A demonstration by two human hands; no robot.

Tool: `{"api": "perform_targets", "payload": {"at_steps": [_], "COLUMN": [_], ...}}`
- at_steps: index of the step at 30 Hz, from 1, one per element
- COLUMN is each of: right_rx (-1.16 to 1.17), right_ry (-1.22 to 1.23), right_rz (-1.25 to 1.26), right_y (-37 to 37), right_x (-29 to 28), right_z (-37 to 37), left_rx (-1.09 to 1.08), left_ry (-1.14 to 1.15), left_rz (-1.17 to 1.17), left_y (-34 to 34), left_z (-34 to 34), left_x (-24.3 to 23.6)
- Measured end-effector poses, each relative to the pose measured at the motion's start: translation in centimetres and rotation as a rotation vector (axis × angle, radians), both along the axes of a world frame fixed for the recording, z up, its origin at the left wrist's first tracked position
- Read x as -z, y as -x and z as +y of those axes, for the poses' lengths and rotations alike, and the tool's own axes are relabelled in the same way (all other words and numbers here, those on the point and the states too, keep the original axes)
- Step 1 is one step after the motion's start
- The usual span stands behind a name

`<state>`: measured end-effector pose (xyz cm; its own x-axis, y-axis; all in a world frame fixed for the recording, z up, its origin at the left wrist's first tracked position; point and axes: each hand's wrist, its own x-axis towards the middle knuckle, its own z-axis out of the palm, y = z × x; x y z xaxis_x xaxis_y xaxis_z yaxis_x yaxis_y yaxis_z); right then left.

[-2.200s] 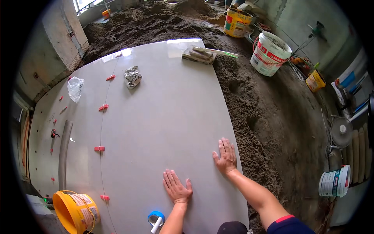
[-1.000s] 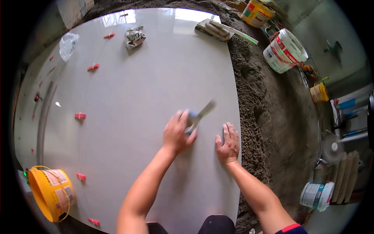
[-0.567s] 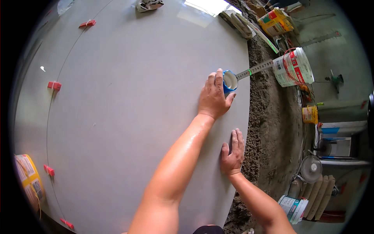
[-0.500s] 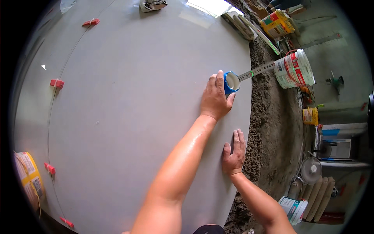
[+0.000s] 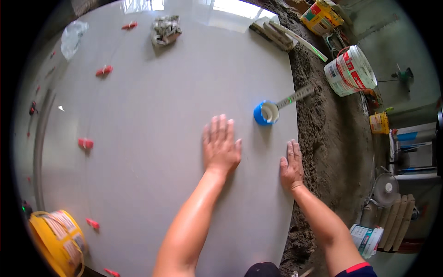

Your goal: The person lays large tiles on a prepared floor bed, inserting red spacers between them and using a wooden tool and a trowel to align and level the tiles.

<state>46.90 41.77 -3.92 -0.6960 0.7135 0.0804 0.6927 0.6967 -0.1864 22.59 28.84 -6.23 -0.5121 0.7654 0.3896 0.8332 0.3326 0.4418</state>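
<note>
My left hand [image 5: 221,147] lies flat on the large grey tile [image 5: 152,184], fingers slightly spread, holding nothing. Along the tile's right edge rests my right hand [image 5: 292,166], also flat, its fingers stretched forward and the thumb a little apart. Ahead of both hands sits a short blue cylinder with a pale hollow top [image 5: 266,113]; neither hand touches it. From behind it a marked ruler strip [image 5: 297,96] reaches out past the edge, over rough grey mortar [image 5: 318,171]. What joins the strip to the cylinder cannot be made out.
Red wedge clips [image 5: 86,143] run down the left side. A crumpled cloth [image 5: 166,31] and stacked trowel-like tools [image 5: 275,35] lie at the far end. A yellow bucket [image 5: 57,240] stands near left; a white bucket [image 5: 350,71] and a fan [image 5: 385,189] stand right.
My left hand has let go of the blue cylinder and come back leftward onto the tile. My right hand still lies flat by the edge. The view has shifted, showing more of the far left.
</note>
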Motion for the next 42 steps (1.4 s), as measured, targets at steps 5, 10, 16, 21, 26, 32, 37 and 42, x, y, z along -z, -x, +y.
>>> {"api": "perform_targets", "payload": {"at_steps": [5, 10, 16, 21, 26, 32, 37, 42], "right_rx": [-0.199, -0.014, -0.067, 0.216, 0.09, 0.194, 0.34, 0.365], "right_ry": [-0.178, -0.479, -0.684, -0.032, 0.271, 0.226, 0.236, 0.267], "right_rz": [-0.235, -0.12, -0.189, -0.223, -0.007, -0.014, -0.167, -0.157], "right_y": [4.0, 14.4, 17.7, 22.6, 16.0, 1.8, 5.9, 6.6], "right_x": [-1.4, -2.5, -4.1, -6.3, -4.3, -8.1, -9.7, -9.6], "right_z": [10.4, 26.6, 44.3, 44.8, 38.5, 21.9, 3.7, -8.2], "left_rx": [-0.33, -0.346, -0.313, -0.3, -0.293, -0.274, -0.267, -0.303], "left_ry": [0.256, 0.401, 0.432, 0.445, 0.413, 0.278, -0.034, -0.074], "left_rz": [-0.057, -0.085, -0.188, -0.231, -0.242, -0.174, -0.286, -0.227], "left_y": [1.4, 2.5, 2.0, 2.3, 1.8, 1.3, 3.1, 0.0], "left_z": [-0.1, -1.9, -0.3, -1.5, -1.8, 0.0, -4.3, -16.3], "left_x": [-2.2, -2.4, -2.4, -3.1, -3.0, -1.1, -1.2, -0.2]}}
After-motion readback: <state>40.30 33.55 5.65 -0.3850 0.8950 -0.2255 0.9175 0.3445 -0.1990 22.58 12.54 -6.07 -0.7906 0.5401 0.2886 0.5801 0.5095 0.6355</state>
